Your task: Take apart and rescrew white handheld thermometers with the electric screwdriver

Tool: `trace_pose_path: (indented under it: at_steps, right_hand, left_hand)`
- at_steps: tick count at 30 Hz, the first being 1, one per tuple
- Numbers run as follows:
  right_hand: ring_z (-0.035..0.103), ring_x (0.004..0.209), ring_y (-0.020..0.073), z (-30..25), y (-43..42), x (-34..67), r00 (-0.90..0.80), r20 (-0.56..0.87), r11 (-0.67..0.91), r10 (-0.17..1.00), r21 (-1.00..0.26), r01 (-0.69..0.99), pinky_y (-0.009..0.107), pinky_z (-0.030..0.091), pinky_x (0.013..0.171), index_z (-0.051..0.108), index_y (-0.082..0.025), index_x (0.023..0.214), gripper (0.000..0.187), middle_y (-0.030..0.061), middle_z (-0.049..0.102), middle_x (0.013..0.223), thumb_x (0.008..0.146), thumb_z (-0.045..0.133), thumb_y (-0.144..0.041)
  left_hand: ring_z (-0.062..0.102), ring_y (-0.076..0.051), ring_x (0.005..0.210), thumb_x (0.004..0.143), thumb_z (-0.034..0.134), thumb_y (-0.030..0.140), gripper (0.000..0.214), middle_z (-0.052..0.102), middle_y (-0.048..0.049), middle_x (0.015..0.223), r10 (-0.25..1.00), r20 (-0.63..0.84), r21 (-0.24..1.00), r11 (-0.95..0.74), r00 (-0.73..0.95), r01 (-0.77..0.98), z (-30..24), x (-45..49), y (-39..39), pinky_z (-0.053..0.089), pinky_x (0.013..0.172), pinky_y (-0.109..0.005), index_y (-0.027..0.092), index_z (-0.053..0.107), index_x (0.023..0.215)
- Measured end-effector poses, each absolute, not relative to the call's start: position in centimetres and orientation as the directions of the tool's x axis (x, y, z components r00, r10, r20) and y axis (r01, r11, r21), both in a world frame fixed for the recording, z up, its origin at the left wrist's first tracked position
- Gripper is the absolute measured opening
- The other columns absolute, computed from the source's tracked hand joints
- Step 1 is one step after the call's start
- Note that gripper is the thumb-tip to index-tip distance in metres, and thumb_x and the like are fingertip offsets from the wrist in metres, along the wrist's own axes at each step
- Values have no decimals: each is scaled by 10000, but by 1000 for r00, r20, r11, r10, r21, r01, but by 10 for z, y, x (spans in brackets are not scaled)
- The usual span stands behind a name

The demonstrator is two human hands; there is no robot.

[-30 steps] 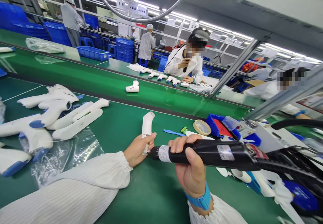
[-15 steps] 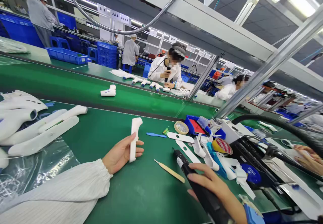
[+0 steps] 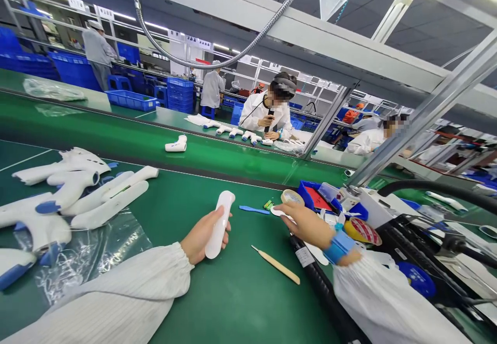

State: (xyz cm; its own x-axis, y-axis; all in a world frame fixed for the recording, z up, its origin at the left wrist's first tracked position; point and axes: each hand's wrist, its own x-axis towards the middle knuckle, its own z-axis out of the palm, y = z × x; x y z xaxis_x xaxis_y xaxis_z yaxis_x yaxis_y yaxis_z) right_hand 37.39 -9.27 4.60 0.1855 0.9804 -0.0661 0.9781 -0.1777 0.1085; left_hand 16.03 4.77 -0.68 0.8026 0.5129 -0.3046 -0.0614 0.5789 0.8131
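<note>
My left hand (image 3: 205, 235) is wrapped round a white plastic handle housing (image 3: 220, 225), held upright with its smooth long face toward me. My right hand (image 3: 305, 222) reaches over the parts at right, fingers closed on a flat white cover strip (image 3: 276, 211), mostly hidden under the hand. Below the right wrist lies a black electric screwdriver (image 3: 310, 264). A tool with a pale wooden handle (image 3: 278, 267) rests between my hands. A blue plastic stick (image 3: 254, 210) and a small green part (image 3: 268, 205) lie just beyond them.
White gun-shaped housings (image 3: 50, 209) and a clear plastic bag (image 3: 101, 251) lie at left. A tape roll (image 3: 292, 197), a blue bin (image 3: 306, 189) and black equipment (image 3: 404, 251) crowd the right. Across the green conveyor (image 3: 225, 165) a person (image 3: 267, 111) works.
My right hand has let go of the screwdriver, now lying on the table, and moved forward to the cover strip. My left hand has turned the housing so its broad face shows.
</note>
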Motion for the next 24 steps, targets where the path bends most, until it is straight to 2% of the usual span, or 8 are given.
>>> trace_pose_path:
  at_steps: [2, 5, 9, 15, 20, 24]
  right_hand:
    - [526, 1059, 224, 39, -62, 377, 188, -113, -172, 976, 138, 975, 334, 444, 865, 496, -166, 1206, 373, 120, 555, 1160, 846, 425, -98]
    - [569, 984, 216, 32, -34, 381, 186, -200, -150, 962, 180, 972, 326, 457, 827, 550, -159, 1126, 338, 115, 594, 1078, 807, 495, -60]
    - [592, 882, 175, 31, -21, 381, 199, -287, -131, 937, 238, 962, 363, 485, 782, 562, -137, 1041, 190, 67, 599, 1013, 864, 511, -185]
    - [573, 921, 182, 31, -13, 382, 233, -333, -160, 913, 234, 959, 387, 482, 798, 547, -145, 1063, 234, 66, 572, 1061, 869, 520, -275]
    - [567, 939, 189, 20, 1, 383, 320, -300, -301, 899, 108, 947, 392, 480, 802, 541, -146, 1077, 254, 73, 559, 1090, 868, 522, -287]
    - [567, 933, 189, 19, 9, 380, 401, -208, -432, 892, -135, 891, 388, 484, 792, 536, -147, 1086, 262, 74, 555, 1094, 867, 523, -290]
  left_hand:
    - [445, -56, 368, 835, 464, 452, 316, 502, 34, 596, 470, -294, 770, 632, 832, -85, -7, 160, 50, 358, 339, -180, 143, 505, 889]
    - [405, -38, 329, 870, 401, 432, 315, 487, 42, 567, 407, -255, 697, 706, 877, -125, -6, 159, 55, 304, 303, -155, 141, 521, 879]
    - [399, -41, 305, 893, 335, 436, 349, 478, 46, 533, 350, -220, 634, 760, 910, -139, -6, 158, 60, 275, 270, -141, 148, 532, 885]
    - [376, -41, 265, 908, 283, 435, 397, 484, 44, 506, 253, -140, 585, 801, 957, -126, -3, 155, 62, 290, 243, -144, 142, 552, 905]
    - [366, -57, 237, 919, 207, 423, 463, 475, 35, 469, 175, -91, 571, 816, 980, -93, 2, 152, 61, 270, 208, -154, 137, 569, 880]
    - [351, -51, 227, 923, 184, 421, 485, 472, 36, 463, 158, -67, 578, 811, 985, -91, 4, 150, 61, 267, 205, -148, 131, 570, 875]
